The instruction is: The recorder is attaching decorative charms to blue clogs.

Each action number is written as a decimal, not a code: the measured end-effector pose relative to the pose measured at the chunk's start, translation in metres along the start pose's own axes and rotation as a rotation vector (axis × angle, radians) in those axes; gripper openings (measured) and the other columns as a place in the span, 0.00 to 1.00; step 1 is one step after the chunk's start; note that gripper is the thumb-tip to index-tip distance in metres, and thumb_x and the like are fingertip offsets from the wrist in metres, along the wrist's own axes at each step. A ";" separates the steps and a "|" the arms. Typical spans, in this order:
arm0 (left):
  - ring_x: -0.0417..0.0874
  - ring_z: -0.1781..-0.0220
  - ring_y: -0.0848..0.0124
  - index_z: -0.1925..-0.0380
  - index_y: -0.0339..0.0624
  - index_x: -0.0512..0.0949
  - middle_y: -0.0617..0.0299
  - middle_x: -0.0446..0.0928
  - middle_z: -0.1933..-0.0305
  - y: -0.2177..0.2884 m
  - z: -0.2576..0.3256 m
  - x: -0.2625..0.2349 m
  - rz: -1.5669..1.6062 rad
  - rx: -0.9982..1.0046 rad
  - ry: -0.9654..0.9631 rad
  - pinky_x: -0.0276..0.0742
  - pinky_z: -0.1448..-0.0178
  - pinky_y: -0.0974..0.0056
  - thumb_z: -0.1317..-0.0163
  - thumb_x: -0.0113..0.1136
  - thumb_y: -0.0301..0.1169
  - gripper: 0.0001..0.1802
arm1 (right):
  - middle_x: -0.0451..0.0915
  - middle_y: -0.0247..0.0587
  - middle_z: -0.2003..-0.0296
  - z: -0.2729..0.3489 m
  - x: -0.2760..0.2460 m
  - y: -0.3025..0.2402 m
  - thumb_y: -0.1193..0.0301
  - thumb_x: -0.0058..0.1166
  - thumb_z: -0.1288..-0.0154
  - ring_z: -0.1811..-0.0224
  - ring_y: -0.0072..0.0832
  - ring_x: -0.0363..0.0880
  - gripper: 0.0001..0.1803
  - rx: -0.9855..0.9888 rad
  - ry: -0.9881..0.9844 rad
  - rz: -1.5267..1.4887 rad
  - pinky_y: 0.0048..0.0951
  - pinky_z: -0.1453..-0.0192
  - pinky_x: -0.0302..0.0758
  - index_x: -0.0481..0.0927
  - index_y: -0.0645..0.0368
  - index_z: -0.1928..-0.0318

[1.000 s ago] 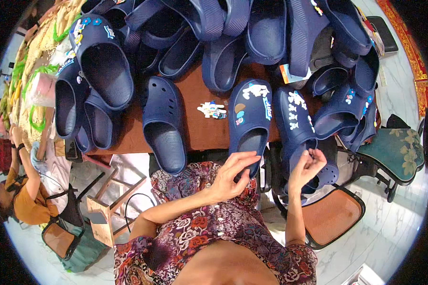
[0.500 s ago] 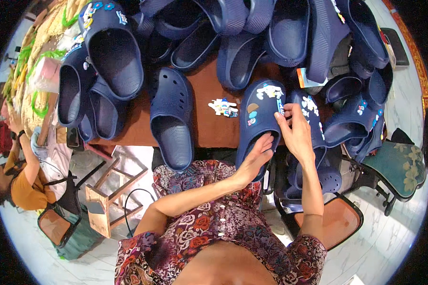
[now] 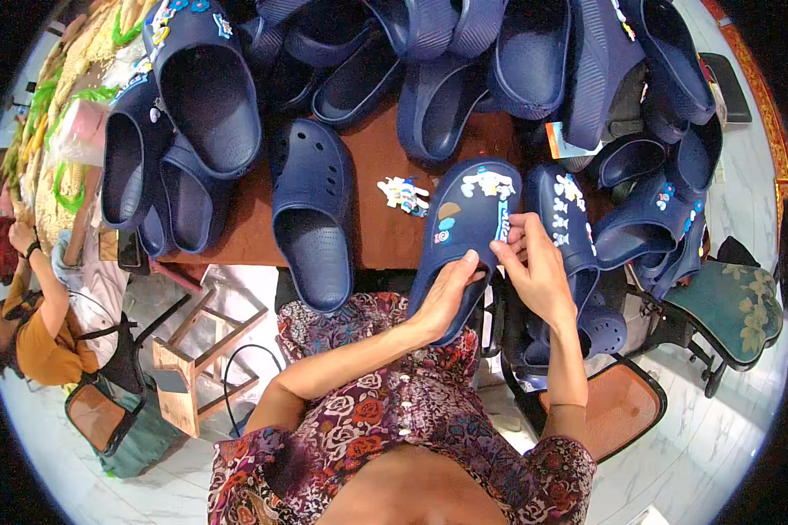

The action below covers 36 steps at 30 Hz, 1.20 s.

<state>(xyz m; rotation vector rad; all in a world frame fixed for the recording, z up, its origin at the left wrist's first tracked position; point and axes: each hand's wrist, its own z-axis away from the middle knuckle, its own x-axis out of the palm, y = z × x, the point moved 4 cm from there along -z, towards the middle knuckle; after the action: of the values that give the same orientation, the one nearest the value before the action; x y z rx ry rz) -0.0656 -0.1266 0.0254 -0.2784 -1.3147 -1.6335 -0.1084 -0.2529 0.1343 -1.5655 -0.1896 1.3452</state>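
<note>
A navy clog with charms on its upper tilts over the table's near edge, in front of me. My left hand grips it at the foot opening, thumb on the rim. My right hand is closed at the clog's right side, fingertips against the lower end of a blue-and-white strip charm. Whether something small lies between those fingertips is hidden. To the left lies a small pile of white-and-blue charms, and beyond it a plain navy clog. Another decorated clog rests just right of my right hand.
More navy clogs are heaped along the back and both sides of the brown table. A wooden stool stands at the left, an orange-seated chair at the right. A person in an orange top sits far left.
The clog has come slightly nearer and tilted. My left hand has moved from an open palm inside the opening to a grip on its rim; my right hand has slid down the side.
</note>
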 end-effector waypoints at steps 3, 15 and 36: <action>0.73 0.46 0.75 0.46 0.39 0.75 0.65 0.76 0.45 0.026 0.015 0.008 -0.035 -0.018 -0.010 0.66 0.40 0.63 0.24 0.43 0.45 0.22 | 0.74 0.38 0.67 0.002 -0.003 0.011 0.70 0.67 0.41 0.68 0.25 0.76 0.24 0.011 -0.076 -0.084 0.28 0.63 0.76 0.70 0.64 0.49; 0.76 0.41 0.71 0.40 0.35 0.70 0.61 0.77 0.44 0.043 0.043 -0.020 -0.035 -0.128 0.107 0.68 0.36 0.60 0.28 0.46 0.45 0.26 | 0.75 0.35 0.66 0.005 -0.009 -0.011 0.70 0.70 0.50 0.64 0.28 0.74 0.17 -0.259 -0.122 0.097 0.28 0.60 0.74 0.87 0.54 0.57; 0.79 0.47 0.74 0.39 0.33 0.66 0.60 0.76 0.46 0.078 0.051 -0.009 0.140 -0.166 -0.031 0.75 0.41 0.67 0.39 0.59 0.26 0.28 | 0.79 0.33 0.64 -0.010 0.019 -0.036 0.67 0.62 0.43 0.54 0.35 0.74 0.06 -0.690 -0.004 0.303 0.36 0.49 0.66 0.84 0.52 0.65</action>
<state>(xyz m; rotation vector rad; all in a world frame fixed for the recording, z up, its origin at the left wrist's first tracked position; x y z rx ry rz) -0.0192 -0.0734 0.0865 -0.4874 -1.1573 -1.6265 -0.0766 -0.2295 0.1473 -2.2325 -0.4717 1.6157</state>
